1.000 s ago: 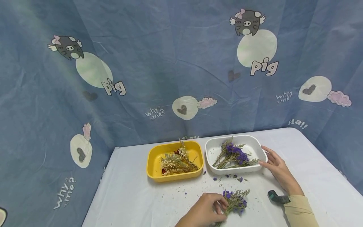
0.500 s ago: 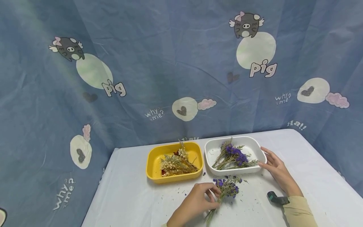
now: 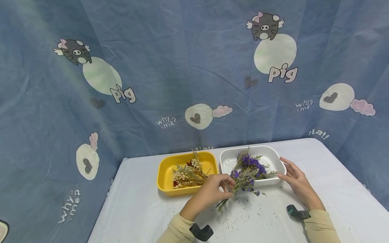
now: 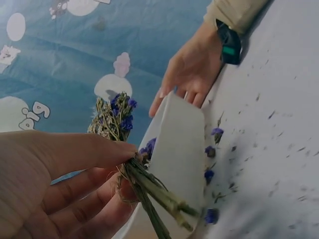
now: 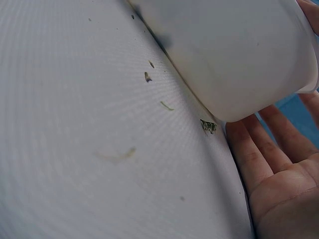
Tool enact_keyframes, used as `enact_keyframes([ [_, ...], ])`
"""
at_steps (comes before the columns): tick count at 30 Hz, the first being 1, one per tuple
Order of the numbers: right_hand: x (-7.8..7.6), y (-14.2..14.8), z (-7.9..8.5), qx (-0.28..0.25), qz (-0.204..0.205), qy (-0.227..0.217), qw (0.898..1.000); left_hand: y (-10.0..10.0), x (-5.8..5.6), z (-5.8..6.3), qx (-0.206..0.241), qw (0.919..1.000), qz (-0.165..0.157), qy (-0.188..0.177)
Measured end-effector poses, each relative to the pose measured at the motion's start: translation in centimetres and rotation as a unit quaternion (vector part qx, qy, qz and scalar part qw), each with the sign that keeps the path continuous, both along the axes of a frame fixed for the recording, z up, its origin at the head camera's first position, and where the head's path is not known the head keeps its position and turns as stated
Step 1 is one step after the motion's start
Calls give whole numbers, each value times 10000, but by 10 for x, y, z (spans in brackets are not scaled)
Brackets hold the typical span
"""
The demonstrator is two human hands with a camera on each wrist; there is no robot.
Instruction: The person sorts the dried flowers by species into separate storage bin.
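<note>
My left hand (image 3: 211, 189) pinches the stems of a bunch of dried purple flowers (image 3: 245, 181) between thumb and fingers. Its blossoms overlap the near wall of the white tray (image 3: 273, 158) in the head view, stem ends pointing down toward me. Up close in the left wrist view, the tied stems (image 4: 154, 191) stick out below my thumb. More purple dried flowers (image 3: 253, 163) lie inside that tray. At its right end my right hand (image 3: 299, 184) holds the tray, thumb on the rim; in the right wrist view the other fingers (image 5: 249, 149) lie against its outer end.
A yellow tray (image 3: 164, 175) with dried cream and red flowers stands left of the white one. Fallen petals and crumbs (image 3: 257, 193) are scattered on the white tablecloth (image 3: 130, 209). Behind the table hangs a blue patterned curtain (image 3: 170, 67).
My left hand has carried the flower bunch away from me, from the near table area up to the white tray's front edge. The right hand has stayed on the tray.
</note>
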State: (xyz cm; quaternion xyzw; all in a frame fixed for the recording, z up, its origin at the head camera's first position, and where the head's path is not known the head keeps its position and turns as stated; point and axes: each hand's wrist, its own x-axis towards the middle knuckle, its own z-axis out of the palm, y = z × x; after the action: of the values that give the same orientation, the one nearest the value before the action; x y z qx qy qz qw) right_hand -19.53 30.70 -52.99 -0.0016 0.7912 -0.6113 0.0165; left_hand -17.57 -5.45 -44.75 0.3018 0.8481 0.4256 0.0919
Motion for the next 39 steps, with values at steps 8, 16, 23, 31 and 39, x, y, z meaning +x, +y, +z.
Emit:
enact_keyframes([
  [8, 0, 0, -1, -30, 14, 10, 10000, 20, -29, 14, -644, 9966, -178, 490],
  [16, 0, 1, -2, -163, 75, 82, 9998, 43, -56, 24, -1004, 9944, -122, 308],
  [23, 0, 0, -3, -163, 93, 146, 9997, 63, -76, 27, -1350, 9903, -278, 182],
  [31, 0, 0, -4, -182, 117, 239, 9995, 84, -86, 20, -1704, 9833, -619, 181],
  [39, 0, 0, -3, -189, 118, 150, 9996, 102, -88, 15, -2197, 9731, -677, 160],
])
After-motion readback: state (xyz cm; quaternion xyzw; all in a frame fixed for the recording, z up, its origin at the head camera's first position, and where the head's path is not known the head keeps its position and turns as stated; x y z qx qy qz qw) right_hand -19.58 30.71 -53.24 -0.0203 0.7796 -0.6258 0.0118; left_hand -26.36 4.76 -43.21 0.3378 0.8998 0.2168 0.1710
